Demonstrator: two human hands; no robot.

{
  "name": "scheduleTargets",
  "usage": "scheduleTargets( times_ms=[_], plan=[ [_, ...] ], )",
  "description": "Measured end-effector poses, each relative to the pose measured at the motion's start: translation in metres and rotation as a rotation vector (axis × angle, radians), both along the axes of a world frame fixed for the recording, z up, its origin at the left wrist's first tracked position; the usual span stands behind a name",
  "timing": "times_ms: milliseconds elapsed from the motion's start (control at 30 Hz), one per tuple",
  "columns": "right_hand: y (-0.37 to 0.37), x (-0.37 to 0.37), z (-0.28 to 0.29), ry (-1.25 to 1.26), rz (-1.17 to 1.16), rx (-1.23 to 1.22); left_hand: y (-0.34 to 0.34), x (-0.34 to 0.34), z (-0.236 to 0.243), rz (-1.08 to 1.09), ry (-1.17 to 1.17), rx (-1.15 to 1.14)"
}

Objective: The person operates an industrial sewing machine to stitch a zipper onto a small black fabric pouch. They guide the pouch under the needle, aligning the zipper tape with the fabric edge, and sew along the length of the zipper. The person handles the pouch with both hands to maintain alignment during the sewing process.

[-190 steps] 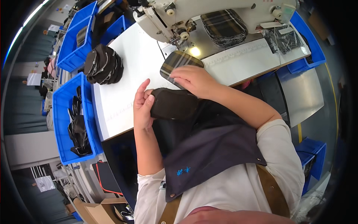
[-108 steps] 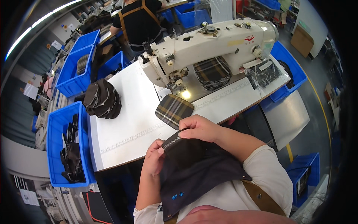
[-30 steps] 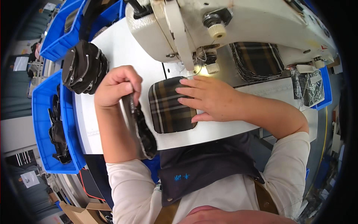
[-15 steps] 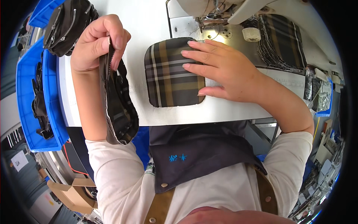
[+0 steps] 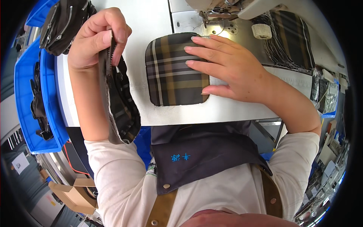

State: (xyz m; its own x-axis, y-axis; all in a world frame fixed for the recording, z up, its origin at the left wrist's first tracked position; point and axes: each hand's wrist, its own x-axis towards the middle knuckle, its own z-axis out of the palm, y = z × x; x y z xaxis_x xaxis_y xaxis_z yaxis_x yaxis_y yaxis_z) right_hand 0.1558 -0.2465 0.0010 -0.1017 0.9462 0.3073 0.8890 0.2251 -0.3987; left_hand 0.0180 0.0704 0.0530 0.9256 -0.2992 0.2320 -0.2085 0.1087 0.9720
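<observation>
My left hand (image 5: 100, 38) pinches the upper end of a dark zippered fabric strip (image 5: 118, 102), which hangs in a loop over my forearm with plaid cloth showing inside. A plaid fabric panel (image 5: 174, 72) with rounded corners lies flat on the white table. My right hand (image 5: 230, 68) rests with spread fingers on the panel's right side. Just beyond the panel is the sewing machine's needle area (image 5: 215, 26), with a lit metal plate.
Several plaid panels with frayed threads are stacked (image 5: 293, 41) right of the machine. Dark zippered pouches (image 5: 62, 28) sit at the far left. A blue bin (image 5: 56, 113) with dark strips hangs by the table's left edge. An open cardboard box (image 5: 75, 195) stands lower left.
Both hands and the things around them sit nearly as before. The view has shifted slightly, and the panel lies a touch higher in the picture.
</observation>
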Motion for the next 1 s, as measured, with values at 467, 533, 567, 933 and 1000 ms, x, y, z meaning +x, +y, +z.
scheduleTargets(
  times_ms=[467,533,567,933,1000],
  plan=[
    [-0.001,0.002,-0.008,-0.072,0.018,0.019,-0.078,0.031,-0.015,0.259,0.348,0.542],
    [-0.004,-0.002,-0.009,-0.056,0.033,0.016,-0.082,0.033,-0.017,0.259,0.330,0.677],
    [-0.005,-0.002,-0.010,-0.112,0.022,0.118,-0.084,0.035,-0.017,0.264,0.330,0.712],
    [-0.006,-0.014,-0.007,-0.403,-0.013,0.432,-0.084,0.035,-0.021,0.316,0.411,0.702],
    [-0.008,-0.014,-0.010,-0.422,0.024,0.387,-0.084,0.033,-0.021,0.314,0.422,0.714]
  ],
)
